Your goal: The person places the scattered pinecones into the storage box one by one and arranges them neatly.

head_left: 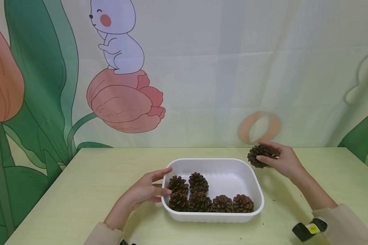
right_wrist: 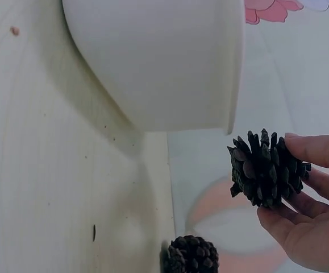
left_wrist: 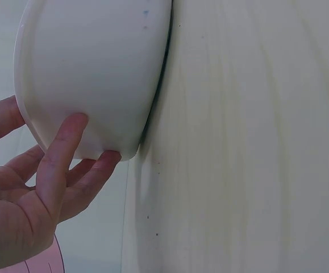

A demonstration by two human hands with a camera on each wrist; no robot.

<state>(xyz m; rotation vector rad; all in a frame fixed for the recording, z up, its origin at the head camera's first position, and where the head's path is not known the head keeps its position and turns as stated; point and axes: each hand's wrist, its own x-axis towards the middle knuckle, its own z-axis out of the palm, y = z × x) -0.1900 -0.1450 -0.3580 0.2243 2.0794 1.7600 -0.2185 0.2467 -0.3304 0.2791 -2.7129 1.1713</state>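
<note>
A white plastic tub (head_left: 233, 177) sits on the table, with several brown pine cones (head_left: 199, 201) along its near side and left end. My left hand (head_left: 147, 189) holds the tub's left end. In the left wrist view, fingers (left_wrist: 67, 133) press the outer wall while another digit passes behind the rim. Beyond the tub's far right corner, my right hand (head_left: 283, 160) grips a pine cone (head_left: 257, 156) between thumb and fingers. The right wrist view shows this pine cone (right_wrist: 266, 170) raised beside the tub, fingertips on its scales.
Another pine cone (right_wrist: 192, 256) lies on the table near its far edge, mostly hidden behind the right hand in the head view. Small dark flakes dot the pale wooden table (head_left: 95, 180). A printed curtain (head_left: 202, 85) hangs behind the table.
</note>
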